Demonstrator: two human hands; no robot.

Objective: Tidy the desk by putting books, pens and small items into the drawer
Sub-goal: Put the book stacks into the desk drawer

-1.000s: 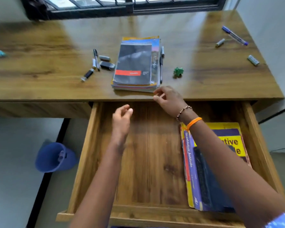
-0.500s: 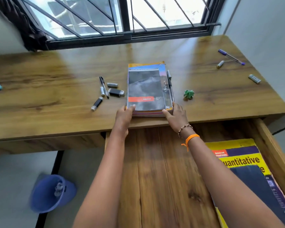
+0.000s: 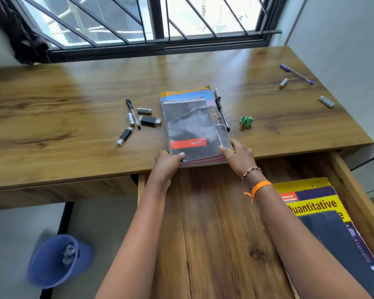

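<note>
While the drawer (image 3: 214, 223) stands pulled out below the desk's near edge, only 1 book lies in it: a yellow book (image 3: 324, 214) titled "Quantitative", flat against the drawer's right wall, with what may be a second volume beneath it, though I cannot tell. The rest of the drawer floor shows bare wood.

By my judgement the task is in its early part. The stack of books (image 3: 194, 126) sits on the desk (image 3: 52, 126) at the middle of the near edge, slightly overhanging it. The left hand (image 3: 166, 165) grips the stack's near left corner, thumb on the top cover; the right hand (image 3: 239, 157) grips the near right corner, fingers curled round the edge. A black pen (image 3: 221, 113) rests along the stack's right side.

Left to clear: a pen (image 3: 132, 113) and USB sticks (image 3: 149, 120) left of the stack, a green paper ball (image 3: 246, 121) to its right, and a purple pen (image 3: 296, 74) with small items near the far right corner.

A blue bin (image 3: 56, 262) on the floor holds crumpled paper.
</note>
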